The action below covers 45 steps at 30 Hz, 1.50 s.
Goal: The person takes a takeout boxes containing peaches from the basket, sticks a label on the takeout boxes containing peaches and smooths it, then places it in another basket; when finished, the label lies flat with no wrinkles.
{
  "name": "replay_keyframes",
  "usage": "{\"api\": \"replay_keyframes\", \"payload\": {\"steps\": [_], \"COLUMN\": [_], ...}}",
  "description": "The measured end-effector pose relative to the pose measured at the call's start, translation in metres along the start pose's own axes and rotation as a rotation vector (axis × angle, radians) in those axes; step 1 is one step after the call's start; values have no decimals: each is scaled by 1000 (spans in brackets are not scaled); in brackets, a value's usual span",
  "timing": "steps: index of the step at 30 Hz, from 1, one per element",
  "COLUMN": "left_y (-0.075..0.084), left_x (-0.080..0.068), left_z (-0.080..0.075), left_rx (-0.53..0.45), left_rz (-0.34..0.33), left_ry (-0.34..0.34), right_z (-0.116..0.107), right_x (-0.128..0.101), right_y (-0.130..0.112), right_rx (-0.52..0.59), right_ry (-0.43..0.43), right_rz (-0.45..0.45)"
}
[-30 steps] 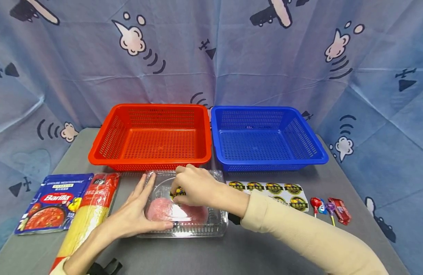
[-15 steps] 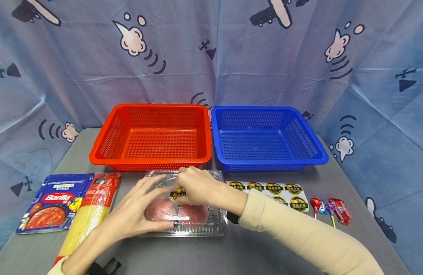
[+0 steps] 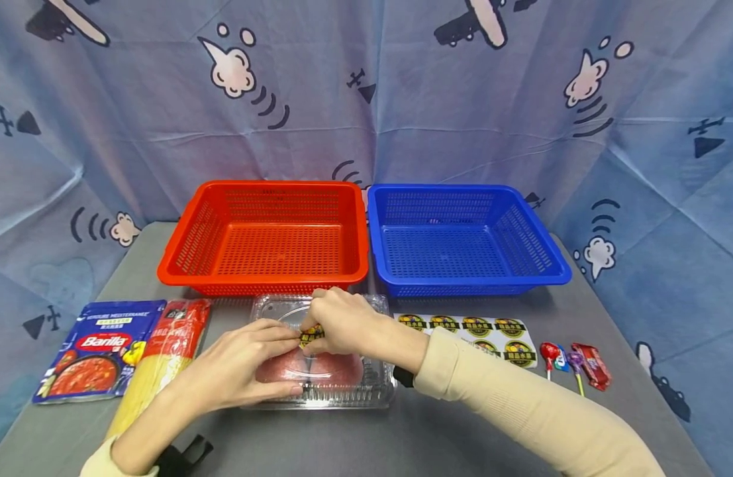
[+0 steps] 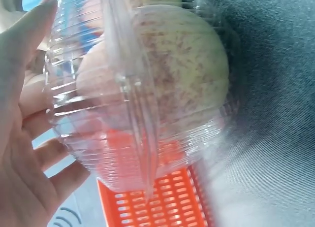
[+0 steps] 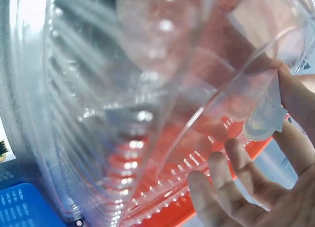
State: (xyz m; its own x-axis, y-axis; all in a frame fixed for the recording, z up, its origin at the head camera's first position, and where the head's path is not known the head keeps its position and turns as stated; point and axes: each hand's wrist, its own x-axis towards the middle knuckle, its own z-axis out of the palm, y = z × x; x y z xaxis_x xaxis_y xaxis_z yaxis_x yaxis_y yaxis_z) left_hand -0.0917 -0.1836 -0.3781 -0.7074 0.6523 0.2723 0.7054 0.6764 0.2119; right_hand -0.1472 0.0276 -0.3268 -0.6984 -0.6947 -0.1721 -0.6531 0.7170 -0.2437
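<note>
A clear plastic clamshell box (image 3: 378,381) with pinkish round fruits (image 3: 336,371) inside sits in front of the red basket. Over its lid my right hand (image 3: 345,324) pinches a black and yellow sticker (image 3: 309,336) between thumb and forefinger. In the right wrist view the pale back of the sticker (image 5: 263,113) faces the lid, its other fingers spread above the plastic. My left hand (image 3: 247,364) lies across the box's left side, fairly straight fingers reaching the sticker's left edge and thumb near the front rim. The left fingertips' exact contact is hard to tell.
Behind stand a red basket (image 3: 175,268) and a blue basket (image 3: 539,271). To the left lie a Barilla sauce pouch (image 3: 100,351) and a spaghetti pack (image 3: 163,358). A sticker sheet (image 3: 527,341), lollipops (image 3: 547,351) and a red-wrapped sweet (image 3: 592,366) lie right.
My left fingers have left the lid's back left corner and moved forward and right to the sticker. My right hand stays almost in place, holding the sticker.
</note>
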Motion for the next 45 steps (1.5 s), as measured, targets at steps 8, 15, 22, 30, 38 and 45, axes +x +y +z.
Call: {"api": "replay_keyframes", "payload": {"steps": [8, 15, 22, 30, 38, 45], "left_y": [2, 3, 4, 5, 6, 5], "left_x": [2, -1, -1, -1, -2, -2], "left_z": [-1, -1, 0, 0, 1, 1], "left_rx": [-27, -30, -37, -23, -21, -22], "left_rz": [-23, -54, -67, -64, -74, -88], "left_ry": [-24, -19, -19, -8, -12, -34], "right_z": [-3, -4, -3, -3, -1, 6], "right_x": [-3, -8, -13, -17, -17, -19], "right_y": [6, 12, 21, 23, 20, 20], "right_rx": [7, 65, 103, 135, 66, 30], "right_ry": [-28, -21, -3, 17, 61, 50], "right_rz": [49, 105, 110, 70, 35, 68]}}
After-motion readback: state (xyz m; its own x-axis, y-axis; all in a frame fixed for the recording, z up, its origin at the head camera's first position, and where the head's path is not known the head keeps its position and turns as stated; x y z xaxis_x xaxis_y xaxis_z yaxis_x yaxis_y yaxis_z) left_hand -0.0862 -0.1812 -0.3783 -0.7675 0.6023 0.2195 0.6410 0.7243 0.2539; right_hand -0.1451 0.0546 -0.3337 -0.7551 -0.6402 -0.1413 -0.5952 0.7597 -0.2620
